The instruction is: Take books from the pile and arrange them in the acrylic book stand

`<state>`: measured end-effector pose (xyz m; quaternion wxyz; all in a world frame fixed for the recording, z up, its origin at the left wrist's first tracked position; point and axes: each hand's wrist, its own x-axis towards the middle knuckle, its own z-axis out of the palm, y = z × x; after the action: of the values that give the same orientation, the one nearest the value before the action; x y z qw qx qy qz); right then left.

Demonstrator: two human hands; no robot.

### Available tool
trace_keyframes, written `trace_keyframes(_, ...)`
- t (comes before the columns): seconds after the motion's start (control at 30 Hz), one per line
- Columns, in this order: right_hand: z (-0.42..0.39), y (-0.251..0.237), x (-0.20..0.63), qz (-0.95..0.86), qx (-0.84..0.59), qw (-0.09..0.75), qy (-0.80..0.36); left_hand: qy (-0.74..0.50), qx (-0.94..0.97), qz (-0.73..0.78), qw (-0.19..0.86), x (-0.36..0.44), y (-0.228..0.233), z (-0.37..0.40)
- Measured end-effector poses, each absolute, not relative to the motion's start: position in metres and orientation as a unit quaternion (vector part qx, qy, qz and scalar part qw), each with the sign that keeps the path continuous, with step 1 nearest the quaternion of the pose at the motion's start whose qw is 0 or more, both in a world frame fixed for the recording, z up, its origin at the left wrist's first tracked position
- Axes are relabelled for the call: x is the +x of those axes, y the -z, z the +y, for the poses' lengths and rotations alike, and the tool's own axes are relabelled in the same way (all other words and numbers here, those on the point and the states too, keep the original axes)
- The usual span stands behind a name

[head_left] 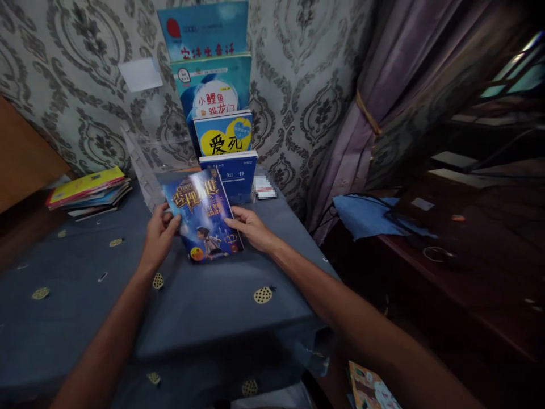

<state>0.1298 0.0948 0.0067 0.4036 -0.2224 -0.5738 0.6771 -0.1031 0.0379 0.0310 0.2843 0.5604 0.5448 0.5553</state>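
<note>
A blue-purple book (204, 218) with gold lettering and a cartoon figure on its cover is held over the table, tilted. My left hand (160, 230) grips its left edge, thumb on the cover. On the opposite edge, my right hand (251, 227) is closed with its thumb on the front. Right behind stands a clear stepped rack (147, 165) holding upright books: a dark blue book (240, 182), a blue book with a yellow patch (225, 133), a teal book (213, 85) and a blue book (204, 28) at the top. The held book hides part of the rack's front.
Several thin books (91, 190) lie stacked at the table's left back. The table (204, 307) has a blue pineapple-print cloth. A small card-like item (264, 186) lies right of the rack. A purple curtain (366, 96) and a dark red cabinet (460, 267) with a blue cloth (366, 216) are rightward.
</note>
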Motion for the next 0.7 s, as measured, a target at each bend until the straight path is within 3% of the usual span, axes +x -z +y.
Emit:
trace_keyframes(0.27,0.103,0.003,0.131,-0.569,-0.310,0.397,-0.651,-0.427,0.510,0.578,0.473,-0.112,-0.019,0.030)
trace_keyframes(0.43,0.117,0.019,0.132,-0.579,-0.380,0.410,-0.593,-0.321,0.527,0.601,0.507,-0.119,-0.016,0.029)
trace_keyframes(0.57,0.127,0.028,0.133,-0.633,-0.443,0.406,-0.488,-0.268,0.572,0.657,0.412,-0.122,-0.011,0.031)
trace_keyframes(0.7,0.127,0.031,0.135,-0.721,-0.452,0.393,-0.348,-0.243,0.664,0.685,0.173,-0.124,-0.003,0.032)
